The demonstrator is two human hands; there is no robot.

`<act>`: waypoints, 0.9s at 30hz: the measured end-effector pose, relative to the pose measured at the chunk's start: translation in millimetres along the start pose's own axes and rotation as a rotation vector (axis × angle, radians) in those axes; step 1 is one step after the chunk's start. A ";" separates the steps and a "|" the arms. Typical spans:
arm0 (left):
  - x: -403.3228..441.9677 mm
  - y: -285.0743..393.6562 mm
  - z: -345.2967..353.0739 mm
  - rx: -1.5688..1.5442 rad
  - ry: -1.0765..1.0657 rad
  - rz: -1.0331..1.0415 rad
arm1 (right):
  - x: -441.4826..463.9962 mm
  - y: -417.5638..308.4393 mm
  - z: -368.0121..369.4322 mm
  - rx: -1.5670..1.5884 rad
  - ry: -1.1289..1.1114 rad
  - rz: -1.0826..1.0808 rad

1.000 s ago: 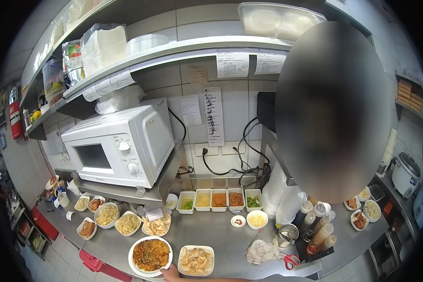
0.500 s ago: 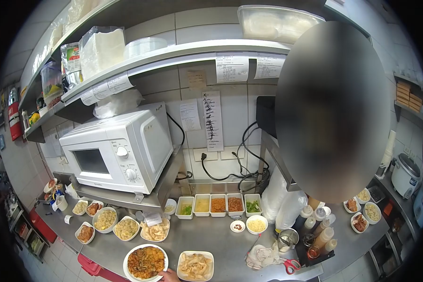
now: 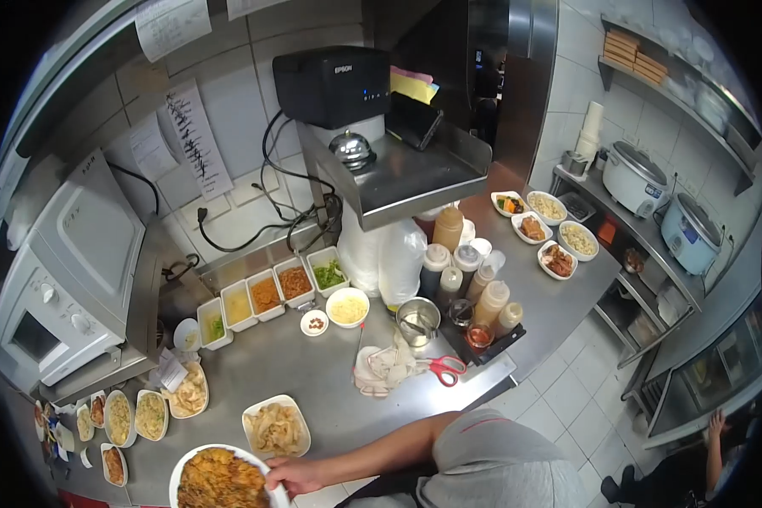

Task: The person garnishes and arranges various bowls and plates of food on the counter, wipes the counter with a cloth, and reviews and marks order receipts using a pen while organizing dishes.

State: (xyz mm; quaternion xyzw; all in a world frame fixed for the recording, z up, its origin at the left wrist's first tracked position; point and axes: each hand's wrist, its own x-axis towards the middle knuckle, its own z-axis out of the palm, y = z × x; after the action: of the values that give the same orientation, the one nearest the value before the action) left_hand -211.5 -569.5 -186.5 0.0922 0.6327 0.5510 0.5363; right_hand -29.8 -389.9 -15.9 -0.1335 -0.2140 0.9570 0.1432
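My right hand [image 3: 289,475] is closed on the right rim of a round white plate [image 3: 178,474] at the bottom left. Browned orange-yellow food [image 3: 220,481], perhaps a fried omelette, fills it; the plate's lower part is cut off by the view. My right forearm [image 3: 364,460] reaches in from a grey sleeve [image 3: 495,461]. Just behind the plate, a white square bowl of pale strips [image 3: 277,427] rests on the steel counter [image 3: 330,360]. My left hand is out of view.
Small tubs of toppings [image 3: 265,295] line the back wall. Red-handled scissors [image 3: 447,370] and a crumpled cloth [image 3: 387,366] lie near squeeze bottles [image 3: 487,300]. Several food bowls [image 3: 557,261] stand far right. Another person's hand [image 3: 717,425] shows at lower right.
My view has swung right and tilted, bringing my right arm into sight. The plate appears nearer and lower left, still in my right hand. The blurred oval has gone, showing the printer and bell.
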 end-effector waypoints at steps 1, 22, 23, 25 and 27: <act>-0.7 8.3 20.2 -0.030 -0.050 0.005 | -19.1 -7.8 -4.7 0.009 0.012 -0.033; -79.9 -100.5 222.2 -0.063 -0.435 0.146 | -273.8 -51.3 -153.9 -0.191 0.529 -0.230; -91.8 -91.3 235.6 -0.037 -0.369 0.125 | -277.2 -55.2 -148.7 -0.334 0.557 -0.269; -101.4 -87.3 248.2 -0.061 -0.337 0.184 | -271.6 -65.1 -164.0 -0.095 0.552 -0.158; -110.8 -75.8 252.5 -0.080 -0.311 0.238 | -246.6 -65.9 -183.9 -0.062 0.409 -0.252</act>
State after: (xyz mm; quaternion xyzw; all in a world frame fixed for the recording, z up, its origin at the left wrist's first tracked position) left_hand 66.6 -525.3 -136.9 0.2291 0.5046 0.6142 0.5618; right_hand 270.4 -346.0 -99.0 -0.3013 -0.2249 0.8775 0.2976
